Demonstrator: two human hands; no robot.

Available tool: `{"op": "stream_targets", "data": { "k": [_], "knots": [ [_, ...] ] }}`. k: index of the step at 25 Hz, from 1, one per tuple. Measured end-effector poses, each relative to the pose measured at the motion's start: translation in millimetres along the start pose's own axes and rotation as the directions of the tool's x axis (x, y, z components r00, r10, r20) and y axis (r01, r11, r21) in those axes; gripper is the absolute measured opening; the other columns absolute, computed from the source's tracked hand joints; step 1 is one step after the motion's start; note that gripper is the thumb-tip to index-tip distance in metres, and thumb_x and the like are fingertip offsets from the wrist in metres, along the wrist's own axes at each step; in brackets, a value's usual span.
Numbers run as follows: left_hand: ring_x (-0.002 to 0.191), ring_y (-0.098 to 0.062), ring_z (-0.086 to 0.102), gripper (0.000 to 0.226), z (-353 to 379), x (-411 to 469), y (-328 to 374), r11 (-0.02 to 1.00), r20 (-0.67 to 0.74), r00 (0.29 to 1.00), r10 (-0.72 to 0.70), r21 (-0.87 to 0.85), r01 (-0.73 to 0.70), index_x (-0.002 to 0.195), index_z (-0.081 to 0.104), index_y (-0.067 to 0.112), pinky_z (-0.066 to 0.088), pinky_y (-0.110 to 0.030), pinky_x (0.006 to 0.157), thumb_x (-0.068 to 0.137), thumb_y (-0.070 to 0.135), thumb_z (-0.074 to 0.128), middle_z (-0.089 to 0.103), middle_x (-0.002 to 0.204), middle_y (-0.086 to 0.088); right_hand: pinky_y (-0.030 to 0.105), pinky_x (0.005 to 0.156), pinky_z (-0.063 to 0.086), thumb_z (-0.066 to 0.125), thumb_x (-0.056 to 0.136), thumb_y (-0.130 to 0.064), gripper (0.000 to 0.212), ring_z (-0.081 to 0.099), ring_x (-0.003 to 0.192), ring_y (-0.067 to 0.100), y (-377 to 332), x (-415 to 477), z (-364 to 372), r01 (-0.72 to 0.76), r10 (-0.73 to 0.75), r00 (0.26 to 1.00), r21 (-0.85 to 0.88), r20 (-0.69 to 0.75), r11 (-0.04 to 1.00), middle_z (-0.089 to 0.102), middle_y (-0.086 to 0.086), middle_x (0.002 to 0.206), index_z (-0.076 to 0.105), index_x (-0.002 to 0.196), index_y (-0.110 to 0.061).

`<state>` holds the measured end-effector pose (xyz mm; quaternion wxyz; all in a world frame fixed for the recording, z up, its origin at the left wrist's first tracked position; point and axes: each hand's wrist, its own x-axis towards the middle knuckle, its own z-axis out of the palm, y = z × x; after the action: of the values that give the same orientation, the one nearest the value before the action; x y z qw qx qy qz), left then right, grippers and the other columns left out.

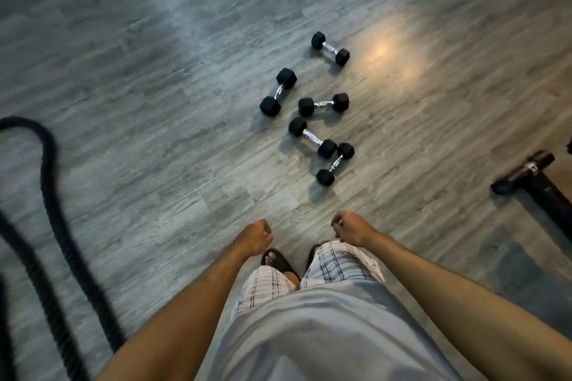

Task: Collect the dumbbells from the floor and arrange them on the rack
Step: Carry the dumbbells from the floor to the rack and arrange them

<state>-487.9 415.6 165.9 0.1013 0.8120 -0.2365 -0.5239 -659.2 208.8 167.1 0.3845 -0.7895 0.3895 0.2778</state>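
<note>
Grey shirt (309, 334) and plaid shorts (337, 263) fill the bottom edge, above a black sandal (277, 258); the other foot is mostly hidden by the shorts. Just beyond the sandal hang the left hand (255, 237) and right hand (351, 227), fingers (337, 224) loosely curled, holding nothing. The grey wood-plank floor (154, 164) stretches out dim and blurred, with a warm patch of light (387, 52) far ahead and right of the sandal. Five black hex dumbbells (323, 103) lie scattered ahead of the sandal, slightly right; the two nearest touch at their ends. A thick black rope (49, 195) loops well left of the sandal, cut off by the frame. Right of the sandal, a black equipment foot (523, 170) runs off the frame, hard to identify.
</note>
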Motion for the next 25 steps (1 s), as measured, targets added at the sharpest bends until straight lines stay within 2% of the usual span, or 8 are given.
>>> {"op": "stream_targets", "data": {
  "k": [3,8,11,13,15,18,22,25],
  "knots": [
    [0.106,-0.028,0.061,0.027,-62.4,39.4,10.7,0.997,0.015,1.0,0.002,0.072,-0.003,0.116,0.058,0.01,0.048,-0.033,0.087,0.095,0.026,0.054,0.063,0.119,-0.013,0.043,0.084,0.053,0.05,0.094,-0.015,0.008,0.066,0.091,0.034,-39.0,52.1,-31.2,0.01,-0.009,1.0,0.025,-0.014,1.0,0.071,0.021,0.099,0.057,0.089,-0.015],
    [0.109,-0.029,0.059,0.031,-167.8,118.9,22.8,0.979,0.019,0.999,-0.04,0.2,0.035,0.119,0.057,0.009,0.048,-0.034,0.091,0.095,0.027,0.051,0.061,0.123,-0.015,0.045,0.086,0.053,0.047,0.092,-0.013,0.009,0.066,0.095,0.036,-92.8,152.6,-82.1,0.025,-0.026,0.999,0.037,0.04,0.999,0.071,0.02,0.1,0.055,0.087,-0.015],
    [0.109,-0.029,0.06,0.03,-239.2,170.5,50.9,0.969,0.03,0.997,-0.07,0.24,0.06,0.119,0.057,0.008,0.046,-0.029,0.085,0.096,0.026,0.05,0.062,0.122,-0.016,0.042,0.083,0.054,0.046,0.09,-0.016,0.015,0.067,0.093,0.034,-121.2,218.8,-127.9,-0.016,0.011,0.997,0.07,0.076,0.997,0.072,0.014,0.094,0.06,0.088,-0.014],
    [0.107,-0.028,0.061,0.028,-289.1,201.9,82.8,0.96,0.051,0.996,-0.08,0.272,0.063,0.118,0.057,0.008,0.044,-0.027,0.08,0.096,0.025,0.05,0.062,0.122,-0.015,0.04,0.084,0.052,0.045,0.092,-0.017,0.022,0.066,0.097,0.036,-143.9,251.7,-167.8,-0.045,0.038,0.997,0.095,0.07,0.994,0.072,0.018,0.099,0.064,0.095,-0.007],
    [0.105,-0.028,0.062,0.028,-333.9,238.7,119.7,0.957,0.039,0.997,-0.061,0.285,0.047,0.118,0.058,0.01,0.046,-0.028,0.081,0.096,0.026,0.051,0.063,0.12,-0.015,0.038,0.084,0.051,0.045,0.094,-0.014,0.025,0.065,0.1,0.037,-164.4,281.2,-205.1,-0.041,0.035,0.998,0.118,0.051,0.992,0.07,0.022,0.105,0.065,0.103,-0.002],
    [0.102,-0.031,0.064,0.026,-381.9,295.6,176.0,0.956,0.029,1.0,0.013,0.294,-0.021,0.114,0.059,0.01,0.051,-0.034,0.084,0.094,0.025,0.053,0.066,0.115,-0.016,0.034,0.086,0.047,0.047,0.094,-0.013,0.023,0.062,0.106,0.034,-185.2,324.2,-249.1,-0.08,0.082,0.997,0.228,0.0,0.97,0.069,0.019,0.109,0.064,0.105,-0.002],
    [0.1,-0.027,0.063,0.025,-425.4,377.0,237.6,0.933,0.101,0.991,0.083,0.343,-0.113,0.114,0.061,0.01,0.046,-0.028,0.078,0.094,0.023,0.054,0.067,0.113,-0.014,0.035,0.083,0.048,0.047,0.092,-0.012,0.021,0.062,0.104,0.032,-206.8,387.2,-282.0,-0.117,0.129,0.992,0.353,-0.011,0.928,0.069,0.017,0.106,0.064,0.1,-0.003],
    [0.101,-0.026,0.064,0.023,-442.4,446.1,254.8,0.914,0.158,0.981,0.109,0.371,-0.161,0.109,0.063,0.011,0.052,-0.035,0.09,0.091,0.024,0.056,0.069,0.111,-0.011,0.031,0.079,0.045,0.046,0.092,-0.015,0.02,0.062,0.102,0.031,-218.2,442.1,-283.7,-0.162,0.184,0.983,0.436,-0.008,0.885,0.068,0.015,0.107,0.062,0.102,-0.009]
  ]
}}
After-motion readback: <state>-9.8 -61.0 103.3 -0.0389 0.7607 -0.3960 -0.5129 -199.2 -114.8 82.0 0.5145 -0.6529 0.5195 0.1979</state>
